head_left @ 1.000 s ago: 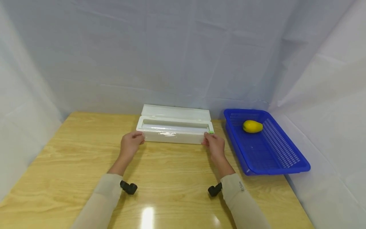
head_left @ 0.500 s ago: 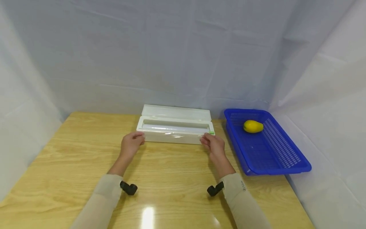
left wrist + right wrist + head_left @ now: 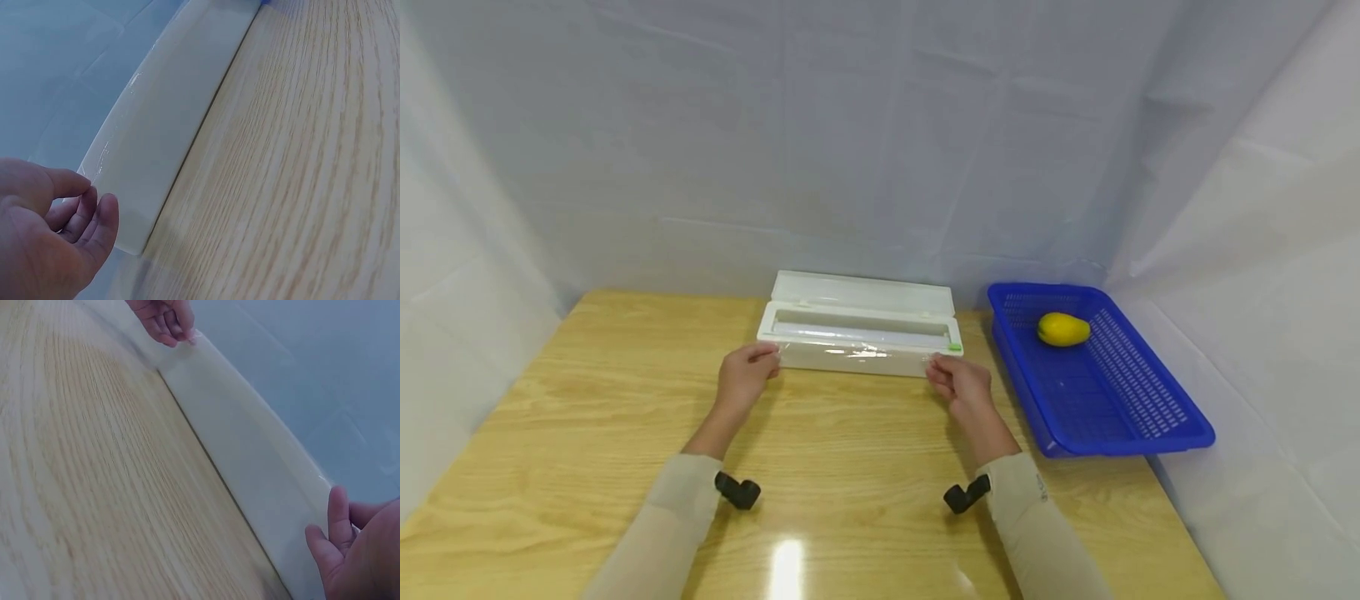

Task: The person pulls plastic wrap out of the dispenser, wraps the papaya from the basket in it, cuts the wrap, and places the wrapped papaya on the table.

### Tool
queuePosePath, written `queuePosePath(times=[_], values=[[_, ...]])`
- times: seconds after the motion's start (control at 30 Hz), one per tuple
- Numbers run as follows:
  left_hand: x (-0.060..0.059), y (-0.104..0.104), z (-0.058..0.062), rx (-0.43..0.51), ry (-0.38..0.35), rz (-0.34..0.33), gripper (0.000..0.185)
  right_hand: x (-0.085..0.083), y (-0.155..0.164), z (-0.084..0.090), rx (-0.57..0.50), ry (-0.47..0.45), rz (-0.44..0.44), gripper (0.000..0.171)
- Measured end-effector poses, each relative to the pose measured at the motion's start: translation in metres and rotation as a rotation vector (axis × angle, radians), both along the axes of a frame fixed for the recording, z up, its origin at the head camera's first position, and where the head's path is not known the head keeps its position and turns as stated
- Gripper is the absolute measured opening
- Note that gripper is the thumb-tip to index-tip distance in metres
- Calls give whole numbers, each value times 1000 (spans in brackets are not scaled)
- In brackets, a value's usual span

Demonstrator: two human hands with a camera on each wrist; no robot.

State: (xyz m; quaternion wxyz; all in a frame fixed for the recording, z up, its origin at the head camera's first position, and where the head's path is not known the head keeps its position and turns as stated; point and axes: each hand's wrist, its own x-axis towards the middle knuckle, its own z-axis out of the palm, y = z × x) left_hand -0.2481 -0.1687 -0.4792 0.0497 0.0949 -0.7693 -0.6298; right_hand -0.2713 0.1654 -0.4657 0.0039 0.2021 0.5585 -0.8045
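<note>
A white cling film dispenser box (image 3: 862, 295) stands at the back of the table with its lid tipped back. Inside lies a pale roll (image 3: 861, 334), and a small green slider (image 3: 955, 347) sits at the right end of its front edge. Clear cling film (image 3: 859, 352) drapes over the box's front, glinting. My left hand (image 3: 745, 379) pinches the film's left corner between thumb and finger, by the box's left end. At the right end, my right hand (image 3: 964, 387) pinches the other corner. In the right wrist view, the right hand's (image 3: 359, 550) thumb is partly hidden behind its fingers.
A blue plastic basket (image 3: 1051, 417) stands to the right of the box, holding a yellow papaya-like fruit (image 3: 1063, 330). The wooden table (image 3: 850, 467) stretches toward me. White sheeting (image 3: 865, 150) hangs behind and at both sides.
My right hand has shifted slightly left and down from near the green slider, its fingers regripping the film's edge. The glints on the film have changed. My left hand stays nearly in place.
</note>
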Motion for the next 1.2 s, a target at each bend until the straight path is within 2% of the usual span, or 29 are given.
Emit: queuePosePath(times=[0.3, 0.43, 0.6, 0.77, 0.9, 1.0, 1.2], values=[[-1, -2, -1, 0, 7, -15, 35, -3, 6, 2, 45, -49, 97, 17], [-1, -2, 0, 17, 1, -30, 36, -5, 11, 3, 81, -61, 166, 11], [-1, -5, 4, 31, -16, -58, 37, -7, 19, 6, 131, -47, 258, 9], [-4, -5, 11, 63, 9, -72, 37, -11, 22, 10, 115, -27, 304, 10], [-8, -6, 15, 74, 12, -88, 38, -14, 21, 16, 89, 11, 293, 26], [-10, -6, 19, 59, 16, -98, 38, -16, 20, 24, 73, 32, 249, 37], [-14, -7, 31, 44, 32, -126, 39, -24, 15, 33, 52, 71, 188, 35]])
